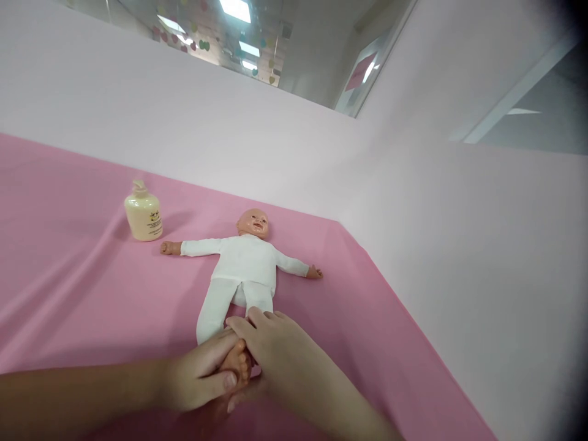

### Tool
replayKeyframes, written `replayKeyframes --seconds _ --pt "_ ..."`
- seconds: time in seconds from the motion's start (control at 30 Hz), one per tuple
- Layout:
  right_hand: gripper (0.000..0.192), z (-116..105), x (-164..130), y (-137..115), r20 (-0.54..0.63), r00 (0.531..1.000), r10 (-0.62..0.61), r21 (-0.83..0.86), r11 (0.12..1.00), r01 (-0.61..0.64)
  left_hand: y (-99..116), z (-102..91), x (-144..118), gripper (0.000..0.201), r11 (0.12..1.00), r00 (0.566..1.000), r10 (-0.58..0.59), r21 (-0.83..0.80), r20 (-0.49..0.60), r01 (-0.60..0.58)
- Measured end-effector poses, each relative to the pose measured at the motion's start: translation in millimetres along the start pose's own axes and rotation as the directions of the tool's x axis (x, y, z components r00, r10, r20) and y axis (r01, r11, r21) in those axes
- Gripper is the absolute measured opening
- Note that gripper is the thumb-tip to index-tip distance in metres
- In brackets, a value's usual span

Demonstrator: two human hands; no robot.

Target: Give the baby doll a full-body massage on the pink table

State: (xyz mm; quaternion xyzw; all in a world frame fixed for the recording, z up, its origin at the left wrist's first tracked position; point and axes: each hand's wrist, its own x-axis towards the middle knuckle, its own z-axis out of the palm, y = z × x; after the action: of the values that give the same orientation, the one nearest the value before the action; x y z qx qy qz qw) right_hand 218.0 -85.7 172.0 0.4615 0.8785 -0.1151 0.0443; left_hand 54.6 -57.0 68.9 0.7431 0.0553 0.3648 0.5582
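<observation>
A baby doll [243, 260] in white clothes lies on its back on a pink cloth [82, 288], arms stretched out to both sides. One of its bare feet [239, 362] shows between my hands, toes toward me. My left hand [197, 375] grips this foot from the left, thumb across its side. From the right, my right hand [280, 346] wraps round the same foot and lower leg, its fingers overlapping those of my left. My hands and forearm mostly cover the doll's other foot.
A cream pump bottle [144, 214] stands on the cloth, left of the doll's outstretched hand. White walls [432, 257] rise behind and to the right of the pink surface. A window [275, 49] above reflects ceiling lights.
</observation>
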Motion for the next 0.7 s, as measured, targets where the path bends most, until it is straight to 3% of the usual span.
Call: replayKeyframes --seconds 0.1,0.3,0.7 --pt "0.052 1 1 0 0.015 1.000 0.025 0.019 1.000 -0.025 4 1.0 3 0.044 1.000 1.000 0.019 -0.022 0.004 -0.019" --pt "0.036 -2 2 -3 -0.029 0.999 0.028 -0.022 0.999 -0.028 -4 -3.6 -7 0.045 0.997 0.997 -0.080 -0.023 0.009 0.080" --pt "0.076 14 11 -1 -0.109 0.992 0.061 -0.057 0.996 -0.067 -4 3.2 -6 0.033 0.980 0.994 -0.061 -0.197 -0.086 0.044"
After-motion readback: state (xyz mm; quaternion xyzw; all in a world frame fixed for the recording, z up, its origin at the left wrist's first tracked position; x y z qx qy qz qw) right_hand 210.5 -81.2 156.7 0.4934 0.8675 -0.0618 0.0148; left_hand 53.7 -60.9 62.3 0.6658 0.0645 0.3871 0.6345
